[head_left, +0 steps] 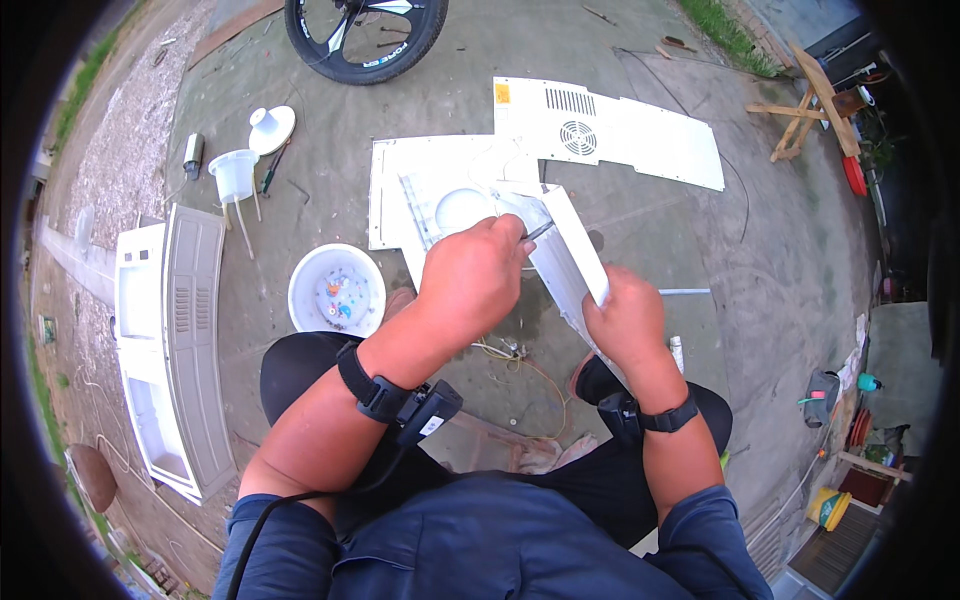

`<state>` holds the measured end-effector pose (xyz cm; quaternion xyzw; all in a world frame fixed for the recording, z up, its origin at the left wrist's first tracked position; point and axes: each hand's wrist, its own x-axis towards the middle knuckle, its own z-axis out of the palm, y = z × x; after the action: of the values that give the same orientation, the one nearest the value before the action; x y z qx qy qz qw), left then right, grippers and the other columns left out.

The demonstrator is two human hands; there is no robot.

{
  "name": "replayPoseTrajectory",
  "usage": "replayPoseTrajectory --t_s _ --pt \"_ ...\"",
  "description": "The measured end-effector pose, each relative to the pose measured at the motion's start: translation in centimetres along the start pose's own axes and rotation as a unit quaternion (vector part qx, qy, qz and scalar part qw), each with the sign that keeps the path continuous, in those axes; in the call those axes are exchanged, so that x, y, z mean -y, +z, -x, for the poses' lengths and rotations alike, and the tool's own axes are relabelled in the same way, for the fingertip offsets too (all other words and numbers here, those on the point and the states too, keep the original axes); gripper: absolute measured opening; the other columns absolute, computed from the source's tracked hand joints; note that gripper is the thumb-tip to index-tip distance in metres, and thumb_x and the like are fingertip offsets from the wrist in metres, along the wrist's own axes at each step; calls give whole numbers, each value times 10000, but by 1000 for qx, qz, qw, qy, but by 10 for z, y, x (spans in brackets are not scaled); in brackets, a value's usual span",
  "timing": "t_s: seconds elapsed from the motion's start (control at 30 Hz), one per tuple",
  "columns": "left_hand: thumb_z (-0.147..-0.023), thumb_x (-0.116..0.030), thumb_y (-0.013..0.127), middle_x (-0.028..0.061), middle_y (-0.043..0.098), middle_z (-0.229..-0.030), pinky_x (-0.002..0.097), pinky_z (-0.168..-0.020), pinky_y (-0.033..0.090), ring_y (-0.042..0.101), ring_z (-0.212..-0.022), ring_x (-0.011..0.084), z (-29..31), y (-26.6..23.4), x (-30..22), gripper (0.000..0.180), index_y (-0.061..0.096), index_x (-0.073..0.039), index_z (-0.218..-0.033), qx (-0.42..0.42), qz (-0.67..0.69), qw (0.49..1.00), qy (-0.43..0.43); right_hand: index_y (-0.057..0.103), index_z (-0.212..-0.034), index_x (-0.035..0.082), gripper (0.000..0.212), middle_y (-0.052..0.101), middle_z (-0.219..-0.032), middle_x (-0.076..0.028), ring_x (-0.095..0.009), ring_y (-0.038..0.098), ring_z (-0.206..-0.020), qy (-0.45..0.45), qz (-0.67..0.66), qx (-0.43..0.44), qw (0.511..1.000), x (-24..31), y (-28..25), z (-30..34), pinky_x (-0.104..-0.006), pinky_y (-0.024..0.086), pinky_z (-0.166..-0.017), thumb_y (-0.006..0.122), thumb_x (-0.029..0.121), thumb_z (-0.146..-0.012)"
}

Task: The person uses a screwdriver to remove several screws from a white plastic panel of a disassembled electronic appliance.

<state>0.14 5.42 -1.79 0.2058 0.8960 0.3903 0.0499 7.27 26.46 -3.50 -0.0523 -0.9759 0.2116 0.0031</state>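
Observation:
My left hand is closed in a fist around a thin dark metal tool. Only a short length of the tool shows past the fingers, and its tip meets the raised white sheet-metal panel. The panel stands tilted in front of me, with my right hand wrapped around its right edge. Its near end runs down behind that hand toward my foot. Just beyond my left fist lies a flat white appliance part with a round raised ring, partly covered by the fist and the panel.
A white tub of small parts stands left of my knee. Farther left are a white appliance casing and an upturned clear container. A vented white panel and a bicycle wheel lie ahead. Wires trail between my feet.

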Motion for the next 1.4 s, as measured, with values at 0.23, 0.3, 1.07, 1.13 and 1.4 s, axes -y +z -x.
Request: replayPoseTrajectory --t_s 0.23,0.3,1.07,1.13,1.4 --pt "-987 -168 598 203 619 -773 429 -636 506 600 -634 362 -9 -13 3 156 625 -15 -976 193 413 856 -243 721 -1124 116 322 715 -1012 -155 -378 687 -927 21 23 23 999 -1 -3 1 -460 550 -817 685 147 -805" --pt "-984 -165 596 209 633 -816 447 -653 508 611 -668 386 -4 -10 4 150 629 -19 -975 127 279 939 -153 713 -1104 87 319 702 -977 -170 -396 675 -896 6 18 10 1000 -1 -2 2 -471 545 -792 677 135 -791" --pt "-1009 -197 551 267 628 -850 483 -674 500 572 -706 513 7 5 10 219 624 9 -995 -17 32 999 5 702 -1064 37 317 674 -898 -197 -430 651 -821 -38 10 -1 999 -6 6 5 -494 536 -730 655 106 -759" --pt "-1022 -194 538 222 634 -817 447 -646 502 602 -655 436 4 -2 7 225 622 11 -986 48 70 996 -41 703 -1065 38 318 675 -899 -197 -428 651 -822 -38 14 4 999 -6 7 5 -493 537 -730 655 108 -759" --pt "-1046 -202 526 41 606 -736 292 -522 464 592 -566 140 0 -11 4 232 601 17 -1028 180 415 858 -242 709 -1062 48 322 687 -923 -194 -420 660 -839 -30 32 24 999 -11 9 5 -485 543 -740 670 107 -748"
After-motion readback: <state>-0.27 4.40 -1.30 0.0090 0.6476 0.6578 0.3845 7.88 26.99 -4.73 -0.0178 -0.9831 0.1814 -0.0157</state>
